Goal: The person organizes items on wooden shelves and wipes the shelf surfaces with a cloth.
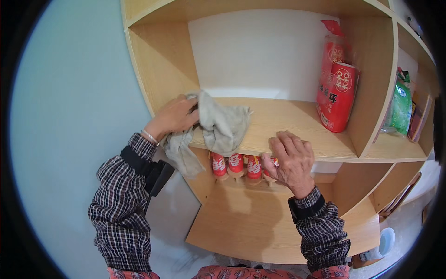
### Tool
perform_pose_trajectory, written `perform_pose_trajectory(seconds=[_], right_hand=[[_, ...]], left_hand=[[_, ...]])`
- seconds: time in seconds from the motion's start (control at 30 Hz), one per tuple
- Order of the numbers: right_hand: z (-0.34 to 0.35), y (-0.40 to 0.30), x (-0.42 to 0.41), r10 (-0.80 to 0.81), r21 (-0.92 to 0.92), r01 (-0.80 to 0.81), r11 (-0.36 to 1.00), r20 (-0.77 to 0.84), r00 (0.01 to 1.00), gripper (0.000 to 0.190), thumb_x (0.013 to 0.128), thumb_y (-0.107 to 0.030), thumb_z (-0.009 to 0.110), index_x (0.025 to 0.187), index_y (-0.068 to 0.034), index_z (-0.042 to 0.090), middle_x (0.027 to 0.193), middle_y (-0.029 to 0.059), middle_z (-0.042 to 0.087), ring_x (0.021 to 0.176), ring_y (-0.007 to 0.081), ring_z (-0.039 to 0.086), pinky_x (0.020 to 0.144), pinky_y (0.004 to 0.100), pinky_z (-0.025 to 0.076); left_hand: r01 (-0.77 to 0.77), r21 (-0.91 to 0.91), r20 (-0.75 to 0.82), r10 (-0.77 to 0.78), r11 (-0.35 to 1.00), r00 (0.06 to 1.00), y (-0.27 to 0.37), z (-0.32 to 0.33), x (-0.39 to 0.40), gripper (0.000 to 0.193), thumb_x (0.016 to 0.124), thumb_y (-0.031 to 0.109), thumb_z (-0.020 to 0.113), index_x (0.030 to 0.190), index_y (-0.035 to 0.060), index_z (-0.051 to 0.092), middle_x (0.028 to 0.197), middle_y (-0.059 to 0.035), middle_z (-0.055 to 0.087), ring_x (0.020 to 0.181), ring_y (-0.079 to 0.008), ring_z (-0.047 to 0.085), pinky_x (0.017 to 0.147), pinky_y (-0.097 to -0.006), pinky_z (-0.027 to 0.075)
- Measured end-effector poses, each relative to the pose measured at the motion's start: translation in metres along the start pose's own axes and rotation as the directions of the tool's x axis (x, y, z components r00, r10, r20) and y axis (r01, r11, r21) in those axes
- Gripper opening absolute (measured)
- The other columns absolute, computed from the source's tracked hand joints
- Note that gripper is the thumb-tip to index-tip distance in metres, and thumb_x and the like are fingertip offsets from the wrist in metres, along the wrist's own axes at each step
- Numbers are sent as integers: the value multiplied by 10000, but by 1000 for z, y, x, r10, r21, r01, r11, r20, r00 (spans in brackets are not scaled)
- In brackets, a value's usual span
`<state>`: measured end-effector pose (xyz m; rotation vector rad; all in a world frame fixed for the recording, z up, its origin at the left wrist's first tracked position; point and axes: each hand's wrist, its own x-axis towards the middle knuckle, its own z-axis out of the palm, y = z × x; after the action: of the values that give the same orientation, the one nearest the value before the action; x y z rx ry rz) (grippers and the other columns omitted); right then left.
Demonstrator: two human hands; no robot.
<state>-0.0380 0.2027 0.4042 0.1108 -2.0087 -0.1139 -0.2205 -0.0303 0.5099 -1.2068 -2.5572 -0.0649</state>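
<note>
My left hand (177, 117) grips a grey-green cloth (226, 125) at the left end of a light wooden shelf board (278, 111). Part of the cloth is spread over the board, and another part hangs down past its front edge. My right hand (291, 160) holds nothing and rests on the board's front edge, fingers on top and thumb towards the front. Several red bottles (254, 167) with white writing stand on the level below; my right hand partly covers one of them.
Red plastic-wrapped packs of paper cups (336, 94) stand at the board's right end, by an upright panel (371, 80). Beyond it is a green packet (400, 108). A pale blue wall (69, 122) borders the left. A desk-like board (244, 226) juts out below, with a bucket (386, 242) at lower right.
</note>
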Motion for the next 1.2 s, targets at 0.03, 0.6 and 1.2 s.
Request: perform_pose_trajectory(seconds=[0.03, 0.6, 1.2], right_hand=[[1, 1, 1, -3, 1, 3, 1000, -6, 1000, 295, 741, -326, 628, 891, -73, 600, 973, 89, 610, 943, 209, 585, 708, 329, 403], [4, -1, -2, -28, -36, 28, 999, -7, 1000, 337, 762, -391, 609, 895, -82, 593, 936, 70, 594, 898, 190, 579, 674, 316, 360], [45, 70, -8, 127, 52, -132, 990, 89, 988, 316, 751, -325, 631, 913, -57, 589, 964, 91, 594, 949, 219, 565, 706, 335, 384]], left_hand=[[8, -133, 3, -8, 991, 1000, -2, 8, 12, 422, 839, 351, 483, 1104, 35, 572, 1017, -215, 593, 986, -390, 529, 881, -445, 424], [100, 292, 389, -213, 951, 896, -29, 55, 143, 587, 906, 473, 339, 1101, -9, 612, 1178, -215, 570, 1088, -351, 550, 946, -402, 409], [49, 246, 346, -135, 968, 929, 7, 54, 99, 685, 923, 502, 297, 694, -45, 641, 714, -268, 603, 730, -435, 593, 696, -489, 465]])
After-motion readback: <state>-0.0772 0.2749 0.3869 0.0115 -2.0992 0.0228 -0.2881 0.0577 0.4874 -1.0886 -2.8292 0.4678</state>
